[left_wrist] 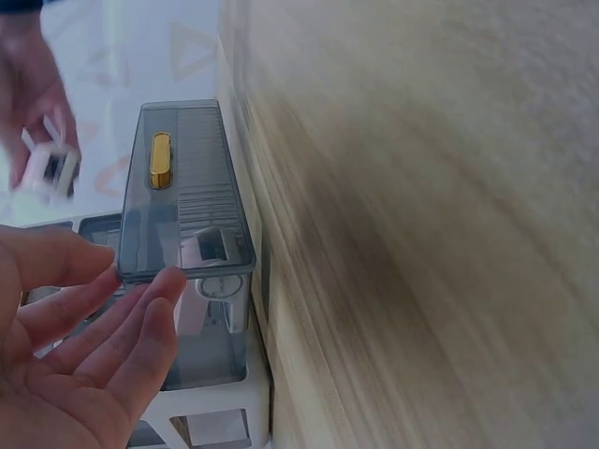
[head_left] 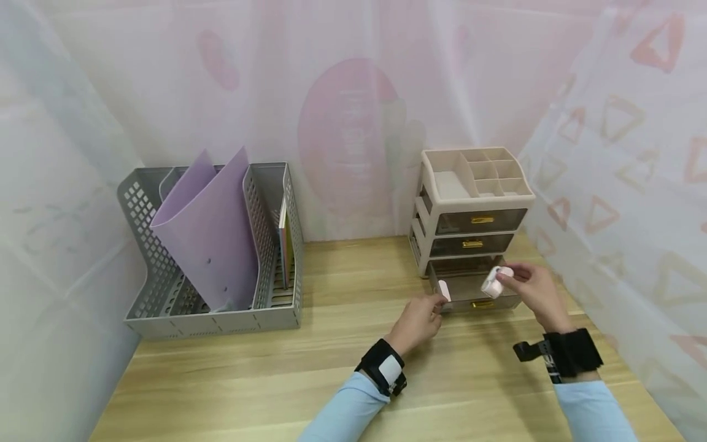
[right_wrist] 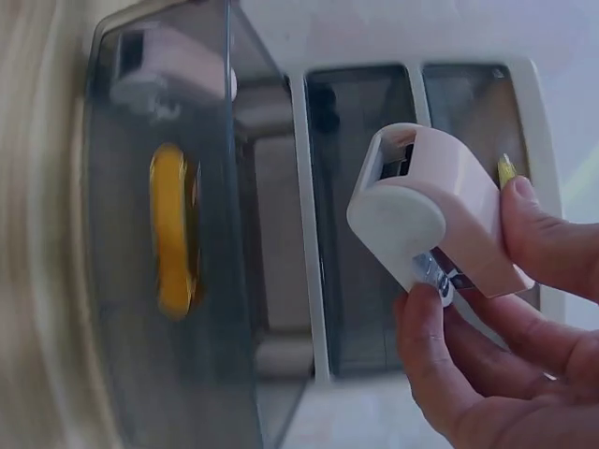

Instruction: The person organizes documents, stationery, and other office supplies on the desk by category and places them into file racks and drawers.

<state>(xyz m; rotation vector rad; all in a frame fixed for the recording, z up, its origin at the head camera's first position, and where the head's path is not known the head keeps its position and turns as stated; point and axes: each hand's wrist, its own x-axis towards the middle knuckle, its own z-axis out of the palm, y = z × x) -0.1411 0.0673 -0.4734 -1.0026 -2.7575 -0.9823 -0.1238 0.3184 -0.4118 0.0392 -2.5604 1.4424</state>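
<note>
My right hand (head_left: 533, 291) pinches a small pink-and-white device (right_wrist: 459, 196) between thumb and fingers. The device has a rounded white side and a metal part near the fingertips; its exact kind is unclear. It is held above the pulled-out bottom drawer (head_left: 508, 302) of the beige organizer (head_left: 433, 205). My left hand (head_left: 418, 322) holds that drawer's front left corner, thumb on one edge and fingers along the side. Inside the drawer, at its left end, lies another pink-and-white item (head_left: 444, 290), seen through the smoky front in both wrist views.
A grey perforated file rack (head_left: 221, 325) stands at the left, with a purple folder (head_left: 215, 245) and some thin books (head_left: 285, 245) in it. The organizer's upper drawers (head_left: 480, 221) are closed. Patterned curtains (head_left: 607, 153) hang behind and beside the wooden table (head_left: 248, 380).
</note>
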